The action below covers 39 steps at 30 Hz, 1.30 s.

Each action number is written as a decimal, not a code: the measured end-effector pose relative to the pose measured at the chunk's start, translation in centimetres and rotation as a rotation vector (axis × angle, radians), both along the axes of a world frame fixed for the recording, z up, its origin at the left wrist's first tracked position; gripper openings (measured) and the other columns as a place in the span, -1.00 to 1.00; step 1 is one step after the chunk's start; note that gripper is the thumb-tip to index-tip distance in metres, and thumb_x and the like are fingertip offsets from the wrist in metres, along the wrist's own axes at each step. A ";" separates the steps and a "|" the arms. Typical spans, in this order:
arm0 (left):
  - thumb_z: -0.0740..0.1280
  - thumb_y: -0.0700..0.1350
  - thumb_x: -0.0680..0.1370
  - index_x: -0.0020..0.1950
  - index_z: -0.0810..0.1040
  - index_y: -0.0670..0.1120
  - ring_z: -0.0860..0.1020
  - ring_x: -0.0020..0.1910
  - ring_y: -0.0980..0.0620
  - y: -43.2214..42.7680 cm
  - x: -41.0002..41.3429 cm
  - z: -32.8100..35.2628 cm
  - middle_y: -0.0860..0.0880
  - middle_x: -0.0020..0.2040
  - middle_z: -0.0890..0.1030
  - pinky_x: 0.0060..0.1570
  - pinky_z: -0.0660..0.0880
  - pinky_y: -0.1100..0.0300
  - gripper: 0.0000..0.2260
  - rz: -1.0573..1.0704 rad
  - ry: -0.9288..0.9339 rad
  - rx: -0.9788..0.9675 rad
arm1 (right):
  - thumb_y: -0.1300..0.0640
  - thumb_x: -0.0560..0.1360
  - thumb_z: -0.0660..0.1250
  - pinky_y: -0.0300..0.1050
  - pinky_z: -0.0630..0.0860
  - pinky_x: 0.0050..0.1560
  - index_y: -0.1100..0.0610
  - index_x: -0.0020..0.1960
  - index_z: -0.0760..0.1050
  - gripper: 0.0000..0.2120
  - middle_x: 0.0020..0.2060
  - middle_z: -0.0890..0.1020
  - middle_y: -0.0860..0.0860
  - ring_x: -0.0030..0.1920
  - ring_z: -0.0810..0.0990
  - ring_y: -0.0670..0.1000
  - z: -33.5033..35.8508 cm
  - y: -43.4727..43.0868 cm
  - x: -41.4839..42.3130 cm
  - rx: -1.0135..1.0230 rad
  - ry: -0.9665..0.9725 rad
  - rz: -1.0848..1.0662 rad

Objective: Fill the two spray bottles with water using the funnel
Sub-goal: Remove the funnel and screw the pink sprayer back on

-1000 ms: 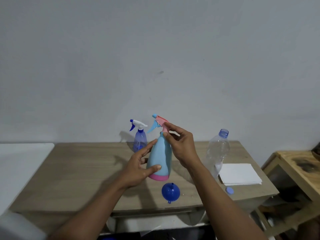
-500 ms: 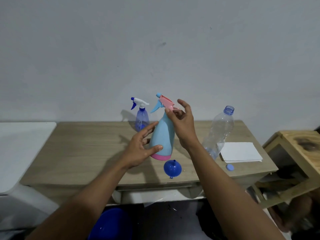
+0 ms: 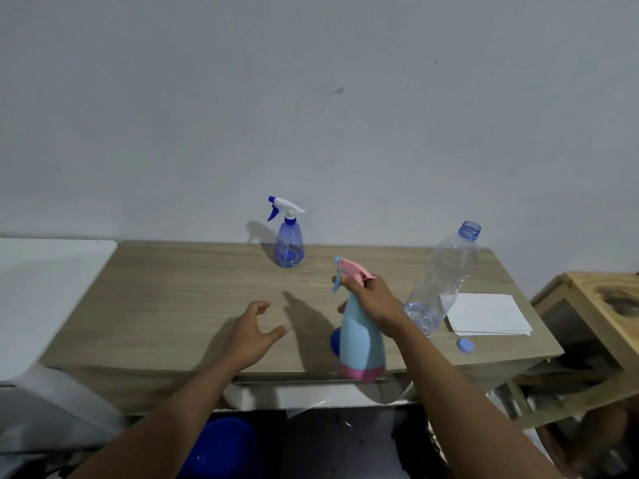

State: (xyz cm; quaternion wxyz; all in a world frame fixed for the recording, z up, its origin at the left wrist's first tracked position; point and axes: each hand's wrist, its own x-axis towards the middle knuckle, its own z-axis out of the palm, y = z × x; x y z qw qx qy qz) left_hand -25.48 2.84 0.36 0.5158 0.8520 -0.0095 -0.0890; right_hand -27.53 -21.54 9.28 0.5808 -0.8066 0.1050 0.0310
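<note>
pink-topped spray bottle (image 3: 361, 340) gripped at neck by right hand (image 3: 371, 299), left hand (image 3: 252, 335) fingers held apart, funnel (image 3: 334, 341) prob mostly hidden behind bottle

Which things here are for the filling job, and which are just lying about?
For the job: light blue plastic spray bottle with pink trigger, gripped by the right hand; translucent blue spray bottle with white trigger; uncapped clear plastic water bottle; blue funnel, mostly hidden behind the held bottle.
Lying about: stack of white paper; small blue bottle cap.
</note>
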 end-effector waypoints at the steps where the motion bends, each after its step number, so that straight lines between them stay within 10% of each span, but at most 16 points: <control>1: 0.56 -0.08 0.43 0.39 0.41 -0.15 0.46 0.35 -0.08 0.7 0.0 -0.7 -0.12 0.35 0.50 0.20 0.35 0.20 -0.41 0.012 0.039 0.052 | -0.01 0.62 0.28 -0.12 0.62 -0.12 0.09 0.15 0.61 -0.76 -0.03 0.71 0.15 -0.18 0.72 0.11 -1.0 -0.3 -0.3 -0.092 0.047 0.035; 14: 0.48 0.25 0.39 0.55 0.22 -0.06 0.36 0.45 -0.15 3.3 1.7 -5.3 -0.14 0.51 0.36 0.40 0.35 -0.01 -0.15 0.011 0.200 0.399 | -0.06 0.67 0.10 -0.10 0.43 -0.16 0.07 0.09 0.53 -0.70 -0.09 0.59 0.09 -0.06 0.59 0.11 -6.7 -3.9 -1.1 -0.475 0.259 0.044; 21: 0.36 0.52 0.24 0.60 -0.26 0.09 -0.22 0.60 -0.14 2.5 4.3 -6.2 0.01 0.63 -0.20 0.46 -0.12 -0.37 0.18 -0.132 0.282 0.659 | -0.19 0.64 0.13 -0.12 0.40 -0.36 0.11 0.09 0.29 -0.66 -0.32 0.54 0.02 -0.36 0.53 -0.01 -4.5 -3.8 1.1 -0.299 -0.012 -0.220; 31: 0.30 0.61 0.12 0.50 -0.50 0.11 -0.57 0.44 -0.18 2.3 6.1 -7.2 0.02 0.46 -0.60 0.32 -0.40 -0.48 0.32 -0.335 0.469 0.711 | 0.07 0.53 0.43 -0.40 0.32 -0.32 0.13 -0.12 0.51 -0.84 -0.25 0.55 0.00 -0.28 0.46 -0.08 -2.7 -4.0 13.1 -0.296 -0.300 -0.343; 39: 0.33 0.58 0.15 0.48 -0.54 0.11 -0.62 0.40 -0.17 2.2 6.5 -7.0 0.00 0.44 -0.63 0.29 -0.43 -0.49 0.32 -0.358 0.503 0.711 | 0.05 0.52 0.45 -0.16 0.37 -0.19 0.19 0.05 0.67 -0.78 -0.18 0.65 0.04 -0.20 0.53 0.01 -4.3 -2.9 22.0 -0.388 -0.234 -0.155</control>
